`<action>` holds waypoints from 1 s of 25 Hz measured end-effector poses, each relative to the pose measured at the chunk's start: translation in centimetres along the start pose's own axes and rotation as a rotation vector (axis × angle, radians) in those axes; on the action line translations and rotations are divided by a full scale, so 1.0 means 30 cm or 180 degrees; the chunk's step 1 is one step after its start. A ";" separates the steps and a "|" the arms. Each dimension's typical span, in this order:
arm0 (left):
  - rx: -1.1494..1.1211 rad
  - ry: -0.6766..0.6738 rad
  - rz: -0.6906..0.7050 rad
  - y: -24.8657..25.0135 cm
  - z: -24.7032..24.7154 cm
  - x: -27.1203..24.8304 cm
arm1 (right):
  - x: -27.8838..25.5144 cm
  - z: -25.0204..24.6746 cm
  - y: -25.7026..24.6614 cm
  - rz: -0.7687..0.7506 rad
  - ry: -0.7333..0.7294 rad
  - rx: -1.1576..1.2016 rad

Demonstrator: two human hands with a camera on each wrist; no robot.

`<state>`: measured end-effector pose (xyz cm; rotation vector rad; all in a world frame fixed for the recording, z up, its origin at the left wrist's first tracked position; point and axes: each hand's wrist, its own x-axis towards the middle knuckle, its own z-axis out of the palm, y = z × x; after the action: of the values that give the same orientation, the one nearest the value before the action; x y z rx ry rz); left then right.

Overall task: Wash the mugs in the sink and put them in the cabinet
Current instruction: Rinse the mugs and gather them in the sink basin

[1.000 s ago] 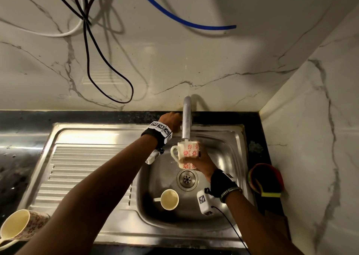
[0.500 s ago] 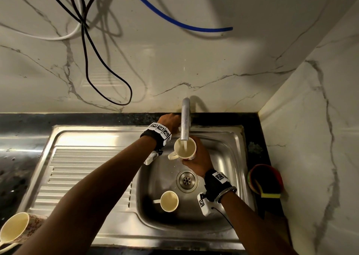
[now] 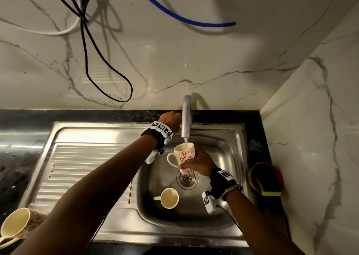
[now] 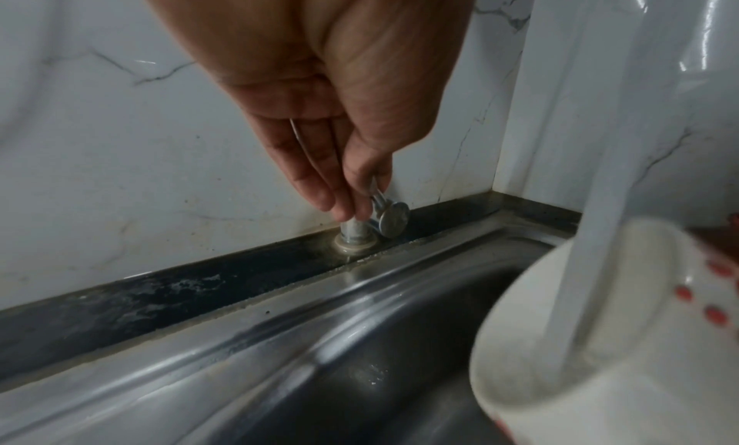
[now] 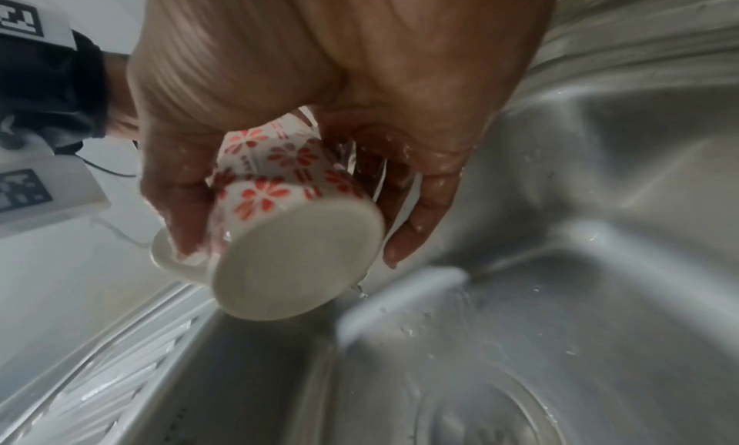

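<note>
A white mug with red flowers (image 3: 184, 154) tilts under the tap spout (image 3: 186, 118), and a thin stream of water falls into its mouth. My right hand (image 3: 194, 161) grips it round the body, handle pointing left. The right wrist view shows thumb and fingers wrapped on that mug (image 5: 280, 192), its base facing the camera and water dripping off. My left hand (image 3: 171, 118) is behind the spout, its fingertips (image 4: 344, 210) pinching the tap lever (image 4: 393, 221). A second cream mug (image 3: 169, 198) stands upright in the sink basin (image 3: 223, 157).
A third flowered mug (image 3: 14, 227) lies on its side at the near left corner of the draining board (image 3: 87, 167). A red holder with a yellow sponge (image 3: 266, 179) sits on the black counter right of the sink. Marble walls close the back and right.
Half a second ago the mug stood mouth-up under the spout; now my right hand has tipped it so that its flowered side shows. My left hand has stayed on the tap lever.
</note>
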<state>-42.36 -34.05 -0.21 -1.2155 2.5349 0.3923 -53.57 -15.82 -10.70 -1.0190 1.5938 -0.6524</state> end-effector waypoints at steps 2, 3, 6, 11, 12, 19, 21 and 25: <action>-0.0027 0.0018 0.0038 0.000 -0.001 -0.001 | 0.000 -0.010 0.036 0.0306 -0.0281 -0.0008; -0.0014 0.0015 0.0055 -0.001 -0.001 -0.003 | -0.003 -0.015 0.046 0.0503 -0.0463 0.0016; -0.0042 0.0043 0.0068 -0.001 -0.003 -0.006 | -0.036 -0.028 0.066 0.1219 -0.1035 -0.0097; 0.0092 0.0042 0.0073 0.020 -0.018 -0.018 | -0.091 -0.028 0.119 0.1830 -0.1282 -0.0144; 0.0112 0.0028 0.0079 0.027 -0.020 -0.017 | -0.086 -0.024 0.145 0.1708 -0.1267 -0.0437; -0.0119 0.0105 0.0006 0.033 0.025 0.045 | -0.102 0.036 0.228 0.0670 -0.1313 -0.2436; -0.0487 0.0154 -0.0143 0.032 0.031 0.048 | -0.117 0.056 0.261 0.0501 -0.1332 -0.2761; -0.0322 0.0117 -0.0068 0.044 0.010 0.000 | -0.133 0.079 0.288 0.0356 -0.1462 -0.2917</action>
<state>-43.36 -33.13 -0.34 -1.2965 2.5585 0.5030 -53.49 -7.97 -16.56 -1.5717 1.5073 0.4414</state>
